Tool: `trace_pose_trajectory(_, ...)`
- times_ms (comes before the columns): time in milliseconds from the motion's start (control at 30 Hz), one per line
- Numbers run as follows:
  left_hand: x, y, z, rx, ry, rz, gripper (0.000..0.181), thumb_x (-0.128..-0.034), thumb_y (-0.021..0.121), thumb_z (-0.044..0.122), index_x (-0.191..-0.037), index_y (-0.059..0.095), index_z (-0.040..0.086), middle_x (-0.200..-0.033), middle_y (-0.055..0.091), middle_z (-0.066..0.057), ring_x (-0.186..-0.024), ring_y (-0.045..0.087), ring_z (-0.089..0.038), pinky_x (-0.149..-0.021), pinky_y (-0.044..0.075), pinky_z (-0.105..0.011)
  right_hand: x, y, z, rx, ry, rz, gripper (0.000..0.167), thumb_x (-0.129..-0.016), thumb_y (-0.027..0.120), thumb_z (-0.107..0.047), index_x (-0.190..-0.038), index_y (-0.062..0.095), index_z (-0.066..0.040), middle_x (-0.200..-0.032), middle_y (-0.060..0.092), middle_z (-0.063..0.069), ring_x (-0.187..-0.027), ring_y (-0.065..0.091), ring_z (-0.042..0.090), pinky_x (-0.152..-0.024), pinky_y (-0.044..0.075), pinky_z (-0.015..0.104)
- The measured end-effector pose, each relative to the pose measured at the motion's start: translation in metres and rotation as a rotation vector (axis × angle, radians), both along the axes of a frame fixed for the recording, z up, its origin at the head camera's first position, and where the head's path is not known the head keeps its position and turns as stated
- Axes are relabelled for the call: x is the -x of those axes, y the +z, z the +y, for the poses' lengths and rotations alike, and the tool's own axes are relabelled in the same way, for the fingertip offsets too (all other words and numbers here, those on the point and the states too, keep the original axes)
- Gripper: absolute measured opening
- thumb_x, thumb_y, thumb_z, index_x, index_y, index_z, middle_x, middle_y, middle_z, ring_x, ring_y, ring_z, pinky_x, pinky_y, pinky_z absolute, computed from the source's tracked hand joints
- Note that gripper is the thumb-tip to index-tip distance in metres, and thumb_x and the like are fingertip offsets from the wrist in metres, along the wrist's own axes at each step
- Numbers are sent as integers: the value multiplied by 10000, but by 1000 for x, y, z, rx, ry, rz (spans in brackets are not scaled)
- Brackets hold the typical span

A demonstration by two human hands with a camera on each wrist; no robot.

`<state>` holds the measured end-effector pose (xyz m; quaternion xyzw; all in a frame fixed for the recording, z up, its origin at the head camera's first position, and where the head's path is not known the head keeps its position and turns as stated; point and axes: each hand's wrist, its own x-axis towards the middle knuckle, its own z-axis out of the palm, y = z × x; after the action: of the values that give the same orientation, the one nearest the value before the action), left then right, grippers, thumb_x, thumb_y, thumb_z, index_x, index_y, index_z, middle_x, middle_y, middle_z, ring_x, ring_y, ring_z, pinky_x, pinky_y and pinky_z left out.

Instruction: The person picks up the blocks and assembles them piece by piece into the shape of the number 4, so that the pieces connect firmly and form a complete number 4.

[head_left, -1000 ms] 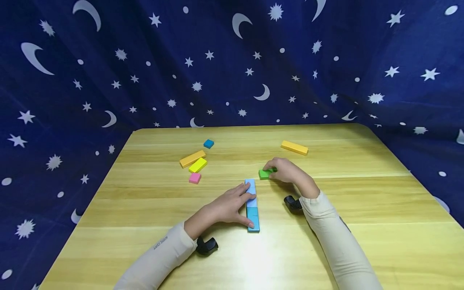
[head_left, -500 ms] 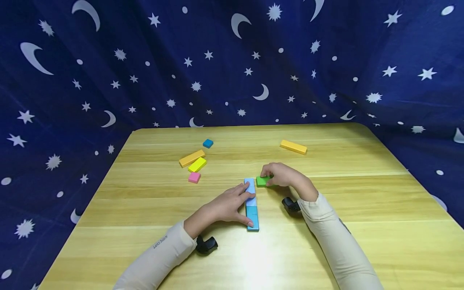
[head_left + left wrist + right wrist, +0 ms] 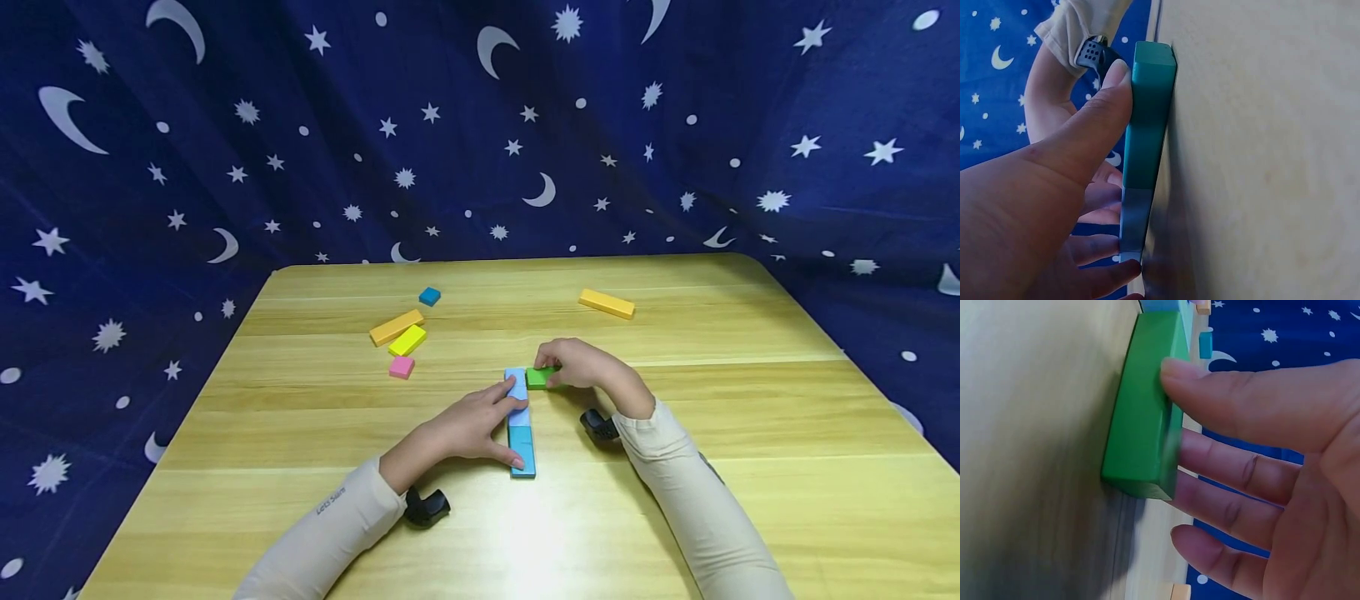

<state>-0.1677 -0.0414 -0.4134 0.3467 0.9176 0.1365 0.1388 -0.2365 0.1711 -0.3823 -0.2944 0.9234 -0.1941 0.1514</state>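
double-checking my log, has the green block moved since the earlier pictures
Yes: in the head view, the green block has slid left and nearer the camera, closing in on the stationary light blue block.

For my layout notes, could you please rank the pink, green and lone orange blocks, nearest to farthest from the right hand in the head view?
1. Green block: held by right hand.
2. Lone orange block: beyond the hand.
3. Pink block: left.

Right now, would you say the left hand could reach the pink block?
Probably yes: the left hand rests on the teal block, and nothing lies between that hand and the pink block.
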Motion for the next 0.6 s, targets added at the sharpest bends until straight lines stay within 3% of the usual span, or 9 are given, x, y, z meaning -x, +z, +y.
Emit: trace_pose_trajectory(600, 0, 0, 0, 2, -2, -4, 854, -709, 620, 630, -1401, 351, 208, -1533, 111, -94, -1372, 247, -273, -1072, 289, -423, -3, 2, -3, -7, 4, -5, 222, -780, 684, -38, -994, 623, -38, -874, 586, 82, -805, 540, 197, -734, 458, 337)
